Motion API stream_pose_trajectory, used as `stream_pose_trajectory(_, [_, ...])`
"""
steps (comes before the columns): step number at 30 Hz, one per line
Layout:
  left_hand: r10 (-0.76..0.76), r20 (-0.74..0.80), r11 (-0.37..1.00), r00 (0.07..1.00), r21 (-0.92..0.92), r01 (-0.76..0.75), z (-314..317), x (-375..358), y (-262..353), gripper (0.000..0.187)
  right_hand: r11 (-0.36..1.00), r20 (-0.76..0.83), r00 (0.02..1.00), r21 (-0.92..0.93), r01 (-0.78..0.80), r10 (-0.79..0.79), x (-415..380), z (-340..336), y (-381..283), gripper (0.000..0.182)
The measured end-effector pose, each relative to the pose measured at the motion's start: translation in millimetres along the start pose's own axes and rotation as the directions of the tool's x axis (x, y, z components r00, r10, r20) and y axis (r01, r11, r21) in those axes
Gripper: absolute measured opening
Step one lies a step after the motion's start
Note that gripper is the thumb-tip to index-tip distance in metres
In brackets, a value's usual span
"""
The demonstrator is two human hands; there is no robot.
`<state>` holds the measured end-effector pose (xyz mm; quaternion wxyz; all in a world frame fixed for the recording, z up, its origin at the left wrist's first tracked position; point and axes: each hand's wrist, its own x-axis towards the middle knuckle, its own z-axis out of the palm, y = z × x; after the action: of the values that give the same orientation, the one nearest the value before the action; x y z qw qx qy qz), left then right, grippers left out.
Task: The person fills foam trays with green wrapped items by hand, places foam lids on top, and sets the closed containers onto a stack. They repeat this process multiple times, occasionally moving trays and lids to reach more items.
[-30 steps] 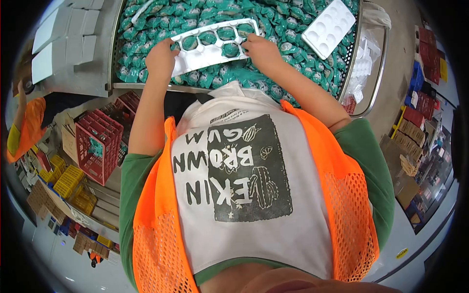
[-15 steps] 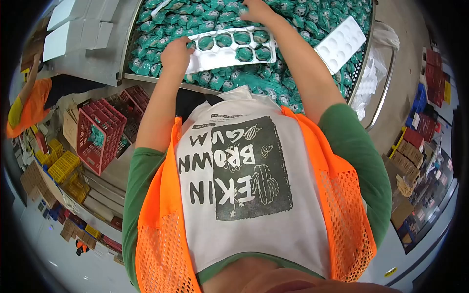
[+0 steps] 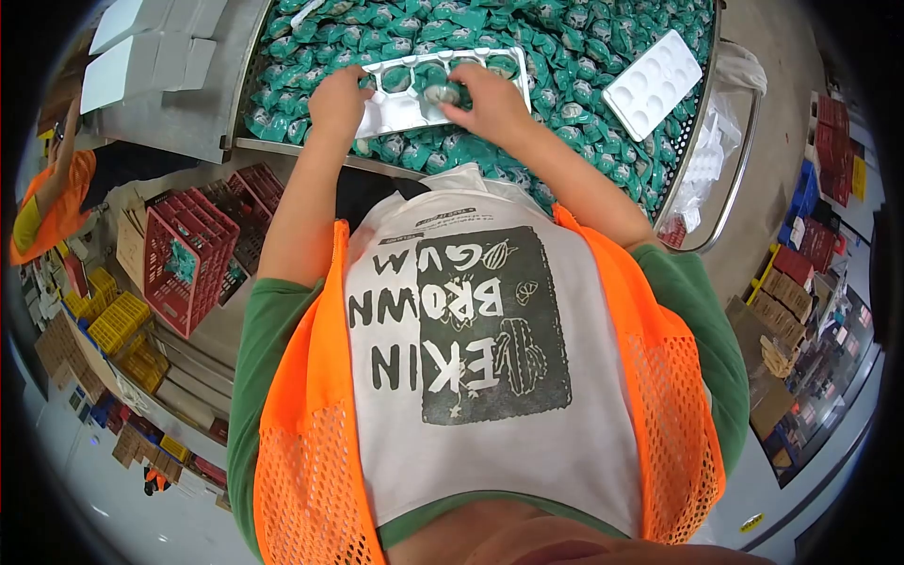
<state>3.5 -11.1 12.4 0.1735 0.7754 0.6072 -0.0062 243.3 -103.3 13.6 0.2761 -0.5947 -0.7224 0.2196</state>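
- Left hand [image 3: 337, 105]: fingers narrowed on the left end of the white moulded plastic tray [image 3: 395, 115]; this grip presumably braces the tray against sliding on the loose layer beneath it.
- Right hand [image 3: 490, 105]: thumb and fingers closed around a round item in shiny green wrapping [image 3: 440, 92]; the item is held by its sides over the tray, which probably leaves its underside free.
- White moulded plastic tray: located between the hands, near the front edge of the metal-rimmed table [image 3: 282, 148]; this position likely shortens the reach; green-wrapped items show in the far row; pockets at the near left are unfilled; the near right pockets are largely hidden by the right hand.
- Bulk layer of green-wrapped items [image 3: 584, 66]: spread under and around the tray; it appears to give easy access from either side, though its surface is uneven.
- Second white tray with round pockets [image 3: 652, 85]: rests at an angle on the bulk layer, to the right of the right hand; well apart from the first tray, perhaps to leave working room.
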Motion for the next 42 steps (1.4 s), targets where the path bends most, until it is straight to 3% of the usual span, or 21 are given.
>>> stream_pose_trajectory(1, [0.002, -0.003, 1.000, 1.000, -0.009, -0.002, -0.1, -0.1, -0.1, 0.033, 0.993, -0.034, 0.993, 0.038, 0.111, -0.110, -5.2, 2.3, -3.1, 0.035])
stream_pose_trajectory(4, [-0.001, 0.009, 1.000, 1.000, -0.028, 0.001, -2.0, -1.5, 0.5, 0.034, 0.991, 0.142, 0.985, -0.078, 0.109, -0.097, -15.3, 12.1, -12.8, 0.036])
stream_pose_trajectory(9, [0.056, -0.042, 0.995, 0.998, -0.076, -0.060, 5.9, 1.1, -11.5, 0.031, 0.983, 0.138, 0.990, -0.177, 0.044, -0.020, 5.1, 25.8, -20.0, 0.030])
stream_pose_trajectory(11, [0.131, -0.014, 0.958, 0.991, -0.256, -0.130, 3.7, 8.1, -29.3, 0.028, 0.980, 0.197, 0.980, -0.198, 0.026, 0.013, 11.4, 27.4, -22.0, 0.022])
stream_pose_trajectory(12, [0.171, -0.005, 0.925, 0.985, -0.344, -0.162, 1.9, 12.9, -40.3, 0.027, 0.971, 0.212, 0.976, -0.219, 0.098, -0.050, 14.8, 22.7, -20.2, 0.017])
stream_pose_trajectory(15, [-0.187, -0.075, 0.715, 0.980, -0.694, 0.083, 3.5, 33.9, -80.6, 0.024, 0.936, 0.229, 0.956, -0.258, 0.240, -0.182, 21.3, 14.6, -11.6, 0.011])
stream_pose_trajectory(17, [-0.214, -0.321, 0.944, 0.923, -0.311, 0.111, -19.8, 42.1, -88.8, 0.027, 0.932, 0.199, 0.958, -0.259, 0.254, -0.206, 19.8, 24.3, -9.2, 0.016])
stream_pose_trajectory(18, [-0.112, -0.375, 0.981, 0.920, -0.187, 0.043, -18.2, 49.1, -99.1, 0.030, 0.933, 0.207, 0.961, -0.268, 0.238, -0.185, 21.3, 27.4, -10.3, 0.016])
stream_pose_trajectory(20, [0.106, -0.444, 0.994, 0.890, 0.075, -0.081, -4.2, 79.7, -128.5, 0.035, 0.934, 0.222, 0.964, -0.289, 0.209, -0.147, 26.3, 31.5, -13.0, 0.016])
stream_pose_trajectory(21, [0.199, -0.379, 0.976, 0.903, 0.156, -0.150, 11.4, 97.3, -151.0, 0.042, 0.936, 0.229, 0.964, -0.287, 0.202, -0.137, 26.4, 31.8, -13.9, 0.017])
stream_pose_trajectory(24, [0.299, -0.366, 0.945, 0.881, 0.245, -0.219, 21.2, 120.6, -164.2, 0.040, 0.945, 0.248, 0.964, -0.281, 0.165, -0.094, 27.8, 29.4, -15.2, 0.020])
stream_pose_trajectory(28, [0.119, -0.233, 0.987, 0.965, 0.138, -0.088, 23.5, 136.6, -167.3, 0.044, 0.959, 0.257, 0.965, -0.251, 0.128, -0.062, 25.0, 27.7, -11.8, 0.024])
stream_pose_trajectory(32, [0.202, -0.357, 0.978, 0.912, 0.021, -0.208, 18.8, 123.6, -165.5, 0.039, 0.964, 0.261, 0.964, -0.242, 0.112, -0.046, 24.1, 28.8, -9.3, 0.025])
stream_pose_trajectory(33, [0.053, -0.237, 0.975, 0.970, -0.197, -0.101, 13.1, 117.6, -165.2, 0.037, 0.966, 0.257, 0.965, -0.233, 0.112, -0.050, 25.1, 28.6, -8.5, 0.025])
stream_pose_trajectory(35, [-0.170, 0.099, 0.816, 0.980, -0.544, 0.197, -9.0, 84.6, -145.0, 0.033, 0.971, 0.255, 0.965, -0.211, 0.110, -0.054, 24.3, 27.3, -8.8, 0.026])
stream_pose_trajectory(37, [-0.084, 0.204, 0.261, 0.975, -0.940, 0.219, -16.6, 45.9, -126.2, 0.031, 0.972, 0.253, 0.966, -0.204, 0.113, -0.059, 23.2, 26.6, -9.3, 0.026])
stream_pose_trajectory(38, [-0.024, 0.221, -0.086, 0.975, -0.972, 0.218, -19.5, 28.6, -116.6, 0.031, 0.972, 0.251, 0.966, -0.203, 0.119, -0.065, 23.5, 26.5, -8.7, 0.026])
stream_pose_trajectory(40, [-0.037, 0.294, -0.152, 0.955, -0.946, 0.285, -24.7, 0.2, -97.4, 0.031, 0.974, 0.243, 0.967, -0.187, 0.125, -0.077, 23.6, 29.2, -4.5, 0.027])
stream_pose_trajectory(41, [0.043, 0.331, -0.132, 0.943, -0.933, 0.334, -23.3, -8.8, -97.1, 0.028, 0.975, 0.242, 0.967, -0.181, 0.128, -0.082, 22.9, 29.8, -3.0, 0.027])
stream_pose_trajectory(42, [0.010, 0.340, 0.110, 0.940, -0.935, 0.337, -21.7, -16.7, -96.2, 0.029, 0.976, 0.241, 0.967, -0.175, 0.130, -0.086, 22.4, 30.4, -2.8, 0.027])
